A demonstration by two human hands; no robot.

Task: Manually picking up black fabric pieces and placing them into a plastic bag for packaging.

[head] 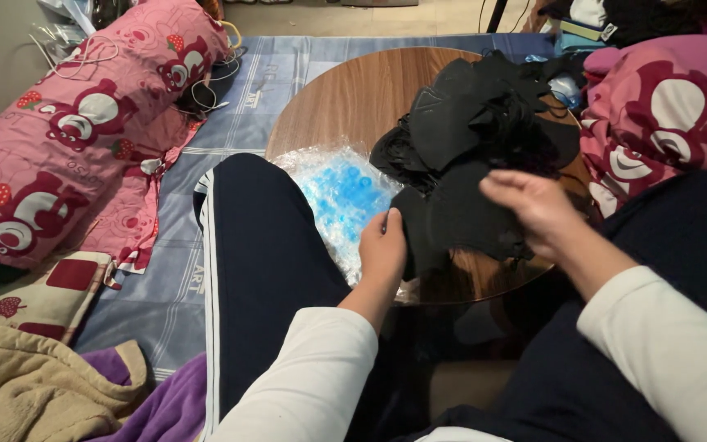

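A round wooden table (345, 98) stood low over a blue striped mat (173, 221), pink printed pillows (67, 139) to either side. In the head view, the left hand (382, 245) pinched one edge of a black fabric piece (452, 217) and the right hand (533, 205) closed on its other side, just before the black pile (476, 115); a clear bag of blue pieces (341, 196) lay beside. Keeping both grips firm and level seemed wise
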